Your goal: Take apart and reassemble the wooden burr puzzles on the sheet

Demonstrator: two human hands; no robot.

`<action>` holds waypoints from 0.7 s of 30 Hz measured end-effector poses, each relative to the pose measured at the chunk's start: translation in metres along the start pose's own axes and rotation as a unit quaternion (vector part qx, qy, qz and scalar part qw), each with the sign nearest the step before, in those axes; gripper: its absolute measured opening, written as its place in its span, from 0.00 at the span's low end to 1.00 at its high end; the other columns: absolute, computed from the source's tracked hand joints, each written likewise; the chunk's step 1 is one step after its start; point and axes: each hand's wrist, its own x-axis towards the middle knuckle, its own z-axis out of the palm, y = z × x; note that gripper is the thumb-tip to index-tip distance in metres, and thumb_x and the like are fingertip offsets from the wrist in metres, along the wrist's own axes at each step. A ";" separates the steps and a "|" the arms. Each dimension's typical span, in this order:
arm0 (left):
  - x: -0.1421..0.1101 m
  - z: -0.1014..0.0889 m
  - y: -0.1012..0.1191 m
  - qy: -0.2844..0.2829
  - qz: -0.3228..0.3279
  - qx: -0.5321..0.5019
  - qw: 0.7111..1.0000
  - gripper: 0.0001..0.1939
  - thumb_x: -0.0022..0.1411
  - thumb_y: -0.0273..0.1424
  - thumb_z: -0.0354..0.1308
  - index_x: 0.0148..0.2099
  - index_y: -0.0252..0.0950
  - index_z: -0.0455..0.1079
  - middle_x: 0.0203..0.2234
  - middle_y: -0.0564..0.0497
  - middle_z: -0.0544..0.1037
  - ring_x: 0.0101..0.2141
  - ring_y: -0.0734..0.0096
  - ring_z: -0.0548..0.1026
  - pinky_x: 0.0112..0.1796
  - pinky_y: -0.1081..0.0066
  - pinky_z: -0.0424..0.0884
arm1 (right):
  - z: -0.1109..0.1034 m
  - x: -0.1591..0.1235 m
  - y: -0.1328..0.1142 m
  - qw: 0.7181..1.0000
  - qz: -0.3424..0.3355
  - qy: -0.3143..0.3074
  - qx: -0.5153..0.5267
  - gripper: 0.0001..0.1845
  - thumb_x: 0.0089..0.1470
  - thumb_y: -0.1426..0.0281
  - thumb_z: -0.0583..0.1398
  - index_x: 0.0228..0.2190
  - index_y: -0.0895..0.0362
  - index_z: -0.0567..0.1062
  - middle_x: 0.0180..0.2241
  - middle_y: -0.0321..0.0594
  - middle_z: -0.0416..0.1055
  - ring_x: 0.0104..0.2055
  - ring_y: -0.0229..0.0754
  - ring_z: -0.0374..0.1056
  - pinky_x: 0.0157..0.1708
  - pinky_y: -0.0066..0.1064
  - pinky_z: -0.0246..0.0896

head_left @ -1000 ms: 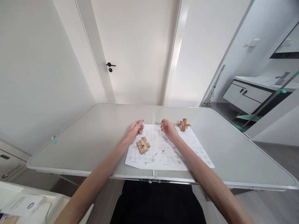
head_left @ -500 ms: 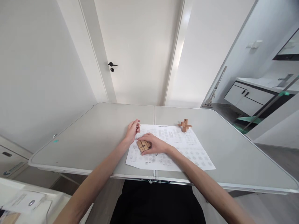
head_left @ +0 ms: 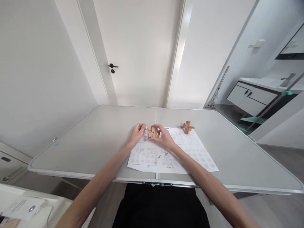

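A square wooden block puzzle (head_left: pixel 152 132) is gripped at its right side by my right hand (head_left: pixel 164 136), thumb below and fingers above. Its face of interlocked pieces with dark gaps tilts up toward me. Just left of it, my left hand (head_left: pixel 137 133) has its fingers curled together near the puzzle's edge. Whatever may be between those fingers is too small to make out. Under both hands lies a white printed sheet (head_left: pixel 166 163) with rows of small diagrams.
A cross-shaped wooden puzzle (head_left: pixel 187 127) stands at the sheet's far right corner. The grey folding table (head_left: pixel 90 142) has a seam down its middle. Beyond it are a white door (head_left: pixel 142 57) and, at right, a sink cabinet (head_left: pixel 251 96).
My right hand has raised the square puzzle off the lower part of the sheet, moving it away from me and slightly right, and tilted it. My left hand has turned toward it.
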 end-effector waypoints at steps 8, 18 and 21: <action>-0.014 0.009 0.013 -0.257 -0.099 -0.047 0.960 0.23 0.61 0.51 0.65 0.39 0.32 0.75 0.28 0.47 0.75 0.26 0.70 0.72 0.31 0.68 0.72 | 0.002 -0.001 0.003 0.999 -0.024 -0.007 -0.020 0.38 0.48 0.58 0.73 0.58 0.47 0.68 0.55 0.46 0.70 0.54 0.53 0.67 0.51 0.45 0.67; -0.009 0.004 0.007 -0.228 -0.104 -0.082 0.965 0.24 0.61 0.48 0.67 0.45 0.31 0.76 0.35 0.41 0.80 0.34 0.66 0.77 0.32 0.71 0.72 | -0.006 0.003 0.005 1.000 0.009 0.014 0.014 0.37 0.49 0.56 0.72 0.58 0.48 0.71 0.55 0.45 0.74 0.46 0.49 0.73 0.53 0.46 0.67; -0.008 0.003 0.009 -0.215 -0.099 -0.079 0.968 0.24 0.61 0.48 0.67 0.46 0.30 0.76 0.39 0.38 0.81 0.35 0.64 0.79 0.31 0.71 0.72 | -0.009 0.006 0.009 0.997 0.022 0.015 0.066 0.34 0.49 0.58 0.72 0.57 0.49 0.73 0.54 0.44 0.75 0.48 0.49 0.75 0.53 0.45 0.69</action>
